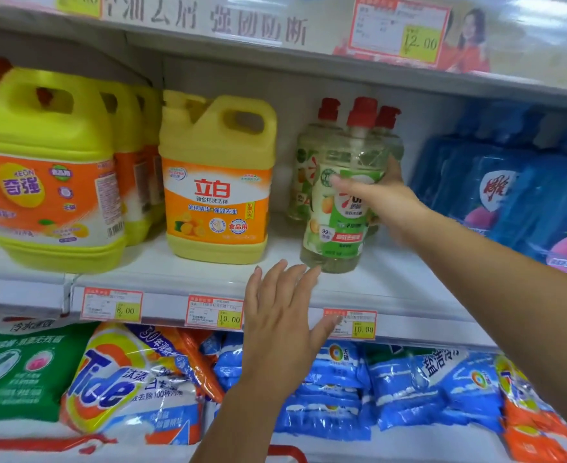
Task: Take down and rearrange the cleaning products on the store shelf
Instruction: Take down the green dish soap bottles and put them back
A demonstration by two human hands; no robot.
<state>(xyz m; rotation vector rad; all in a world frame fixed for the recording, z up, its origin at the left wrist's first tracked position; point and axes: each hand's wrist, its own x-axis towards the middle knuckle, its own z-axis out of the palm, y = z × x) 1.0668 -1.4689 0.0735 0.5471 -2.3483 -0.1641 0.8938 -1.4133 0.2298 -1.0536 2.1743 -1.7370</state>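
Your right hand (382, 198) grips a clear red-capped bottle (339, 235) at its green label, thumb across the front, with the base close to the front of the white shelf (175, 272). Your left hand (282, 325) is open with fingers spread, fingertips just below the bottle's base, between two price tags (214, 312). Two like bottles (304, 168) stand behind it. A yellow jug (218, 182) stands to its left and blue packs (509, 195) to its right.

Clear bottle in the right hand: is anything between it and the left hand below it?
Nothing visible. The left hand is open right under the bottle, fingers almost touching its base, with only air between. The right hand grips the bottle around its middle; the yellow jug stands apart beside it.
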